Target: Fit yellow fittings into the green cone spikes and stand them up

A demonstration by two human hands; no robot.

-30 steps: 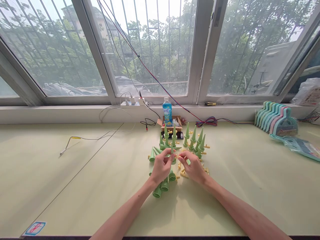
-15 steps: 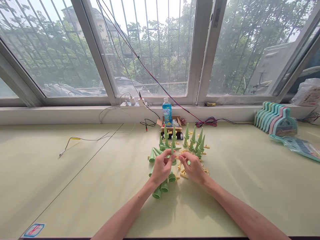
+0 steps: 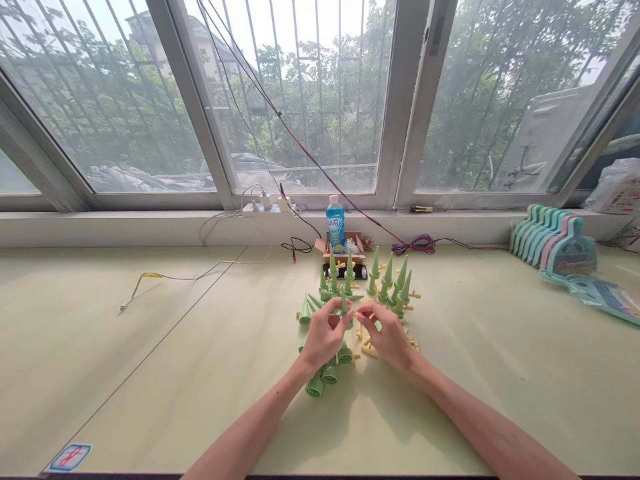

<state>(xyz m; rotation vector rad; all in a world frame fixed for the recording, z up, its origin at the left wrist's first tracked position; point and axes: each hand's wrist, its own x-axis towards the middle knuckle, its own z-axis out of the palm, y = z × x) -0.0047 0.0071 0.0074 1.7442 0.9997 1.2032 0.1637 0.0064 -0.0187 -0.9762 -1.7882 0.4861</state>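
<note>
My left hand (image 3: 323, 337) is closed around a green plastic watering spike (image 3: 343, 301), its pointed end standing up above my fingers. Close beside it, my right hand (image 3: 387, 337) pinches a small yellow valve (image 3: 355, 314) against the side of the spike; my fingertips partly cover where the two meet. Several finished-looking spikes with yellow valves, such as one spike (image 3: 404, 293), stand upright behind my right hand. Loose green spikes (image 3: 315, 385) lie under and in front of my left hand. Loose yellow valves (image 3: 370, 350) are scattered beneath my right hand.
Behind the spikes are a dark phone (image 3: 370, 271), a small cardboard box (image 3: 358, 257) and a blue bottle (image 3: 335, 227). Cables (image 3: 417, 244) run along the wall. Pastel dustpan-shaped items (image 3: 570, 250) stand far right. A white cable (image 3: 185, 277) crosses the table on the left.
My right fingertips have come slightly closer to the spike in my left hand, bringing the yellow valve against it. The view has shifted a little; the other spikes have not moved.
</note>
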